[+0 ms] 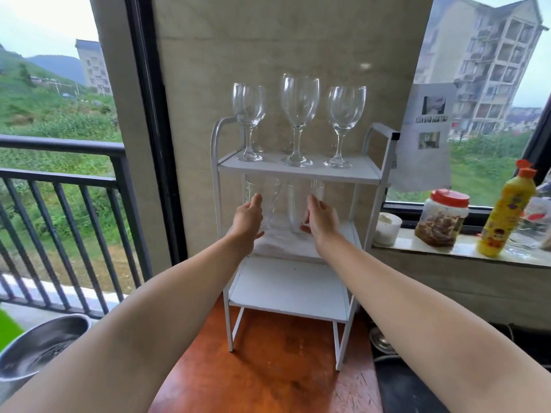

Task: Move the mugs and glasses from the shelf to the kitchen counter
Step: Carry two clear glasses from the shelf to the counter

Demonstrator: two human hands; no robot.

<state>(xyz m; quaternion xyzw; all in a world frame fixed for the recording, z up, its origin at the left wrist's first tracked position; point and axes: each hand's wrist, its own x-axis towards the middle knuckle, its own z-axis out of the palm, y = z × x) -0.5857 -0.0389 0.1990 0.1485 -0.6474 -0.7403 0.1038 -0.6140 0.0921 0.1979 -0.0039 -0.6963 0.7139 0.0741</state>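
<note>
Hands [283, 219] reach tumblers [295, 204] on shelf [298, 174]; bottle [504, 210] label unreadable.

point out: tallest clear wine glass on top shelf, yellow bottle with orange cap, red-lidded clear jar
tallest clear wine glass [299, 102], head view, on its bowl
yellow bottle with orange cap [504, 216], head view, on its labelled body
red-lidded clear jar [440, 225], head view, on its clear wall
</note>
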